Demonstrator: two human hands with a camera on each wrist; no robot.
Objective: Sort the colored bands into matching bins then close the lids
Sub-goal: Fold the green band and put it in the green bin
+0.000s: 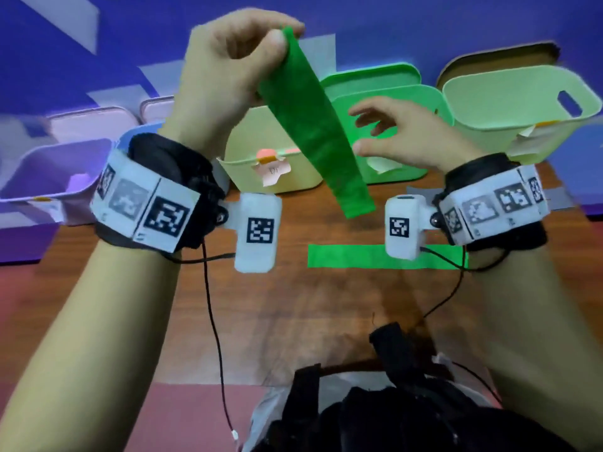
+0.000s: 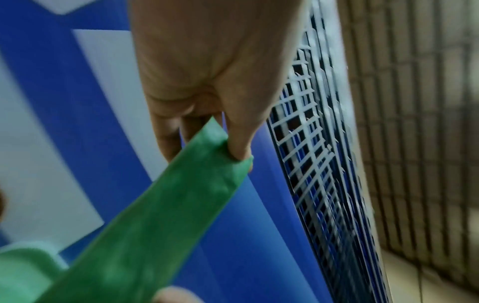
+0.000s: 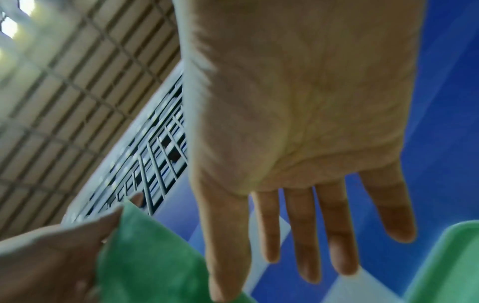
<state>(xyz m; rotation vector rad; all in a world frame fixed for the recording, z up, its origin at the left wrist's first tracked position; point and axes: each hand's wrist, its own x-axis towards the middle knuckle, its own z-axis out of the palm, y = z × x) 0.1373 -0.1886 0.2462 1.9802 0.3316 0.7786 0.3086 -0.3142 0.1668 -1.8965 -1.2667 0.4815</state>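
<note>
While you hold the band up: your left hand (image 1: 228, 70) pinches the top end of the dark green band (image 1: 313, 125) between thumb and fingers, raised above the table.
Held band: it hangs slanting down in front of the bins, lower end free above the wooden table (image 1: 293, 305).
Your right hand (image 1: 401, 135): released, fingers spread, gripping nothing, just beside the hanging band.
Second band: a bright green band (image 1: 352, 256) lies flat on the table, toward its right side, nearer you than the bins.
Bins: green bin (image 1: 417, 102), pale bins and purple bins (image 1: 49, 177) stand in a row along the far edge.
</note>
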